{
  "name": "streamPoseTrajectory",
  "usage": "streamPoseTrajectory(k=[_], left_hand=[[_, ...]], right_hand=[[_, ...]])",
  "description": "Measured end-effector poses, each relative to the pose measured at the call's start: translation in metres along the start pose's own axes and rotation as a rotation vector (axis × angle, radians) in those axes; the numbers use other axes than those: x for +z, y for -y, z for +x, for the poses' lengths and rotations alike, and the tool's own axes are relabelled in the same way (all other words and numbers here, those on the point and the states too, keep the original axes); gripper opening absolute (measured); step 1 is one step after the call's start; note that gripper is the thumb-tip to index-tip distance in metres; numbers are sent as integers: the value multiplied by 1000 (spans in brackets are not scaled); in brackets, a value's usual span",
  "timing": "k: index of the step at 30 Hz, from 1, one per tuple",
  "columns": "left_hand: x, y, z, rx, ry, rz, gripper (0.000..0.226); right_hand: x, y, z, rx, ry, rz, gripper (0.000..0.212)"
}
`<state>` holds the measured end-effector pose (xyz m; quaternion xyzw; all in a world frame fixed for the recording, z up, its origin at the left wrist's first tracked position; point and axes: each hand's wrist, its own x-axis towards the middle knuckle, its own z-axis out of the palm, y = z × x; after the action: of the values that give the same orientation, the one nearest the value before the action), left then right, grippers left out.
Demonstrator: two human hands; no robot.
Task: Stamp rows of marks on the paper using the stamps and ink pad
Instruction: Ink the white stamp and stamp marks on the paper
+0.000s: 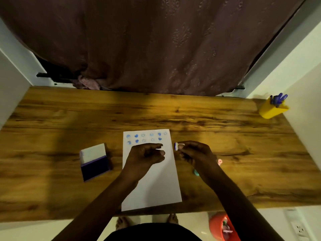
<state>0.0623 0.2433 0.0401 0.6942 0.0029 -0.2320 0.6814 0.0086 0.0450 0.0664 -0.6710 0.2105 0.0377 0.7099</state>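
A white sheet of paper [154,181] lies on the wooden table, with two rows of blue stamped marks [144,137] near its far edge. My right hand [196,154] holds a small stamp [177,146] just off the paper's right edge, its inked blue face turned left. My left hand [147,153] hovers over the paper below the marks, fingers pinched; a pale bit shows at the fingertips, too small to identify. The ink pad [94,162] lies open to the left of the paper, its white lid flipped back.
A yellow pen holder [272,109] with blue pens stands at the table's far right corner. Two more small stamps, pink [219,161] and teal [196,172], lie beside my right wrist. A dark curtain [156,46] hangs behind the table. An orange bin [220,226] sits on the floor.
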Motion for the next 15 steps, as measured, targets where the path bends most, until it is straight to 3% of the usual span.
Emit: streamPoseTrajectory(k=[9,15], left_hand=[[50,-13,-5,44,83,63,30],[76,-10,-4,95,134,60,40]], right_hand=[[-41,-9,-12,-93,64,-106,18],[-72,-11,-11,-97,108,-81,22]])
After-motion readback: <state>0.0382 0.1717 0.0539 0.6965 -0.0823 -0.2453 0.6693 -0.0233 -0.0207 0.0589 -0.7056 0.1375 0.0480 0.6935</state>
